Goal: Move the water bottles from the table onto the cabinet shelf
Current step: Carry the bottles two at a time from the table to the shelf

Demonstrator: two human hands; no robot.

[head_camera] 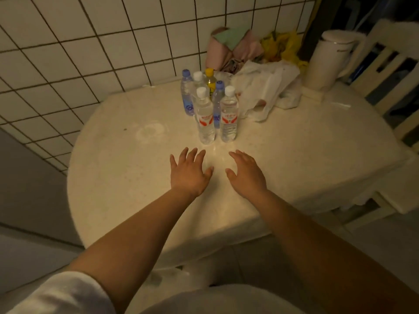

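Note:
Several water bottles stand upright in a cluster on the round cream table (127, 189) near the tiled wall. In front are two clear bottles with white caps and red labels, one on the left (205, 118) and one on the right (228, 117). Behind them stand two blue-capped bottles (187, 96), a further white-capped one (198, 80) and a yellow-capped bottle (210, 82). My left hand (189, 172) and my right hand (246, 173) hover over the table just short of the front bottles, palms down, fingers spread, holding nothing. No cabinet shelf is in view.
A crumpled white plastic bag (265, 91) lies right of the bottles. Pink and green cloth (231, 48) and a yellow bag (283, 47) sit against the wall. A white kettle (326, 62) stands at the back right, beside a cream chair (390, 64).

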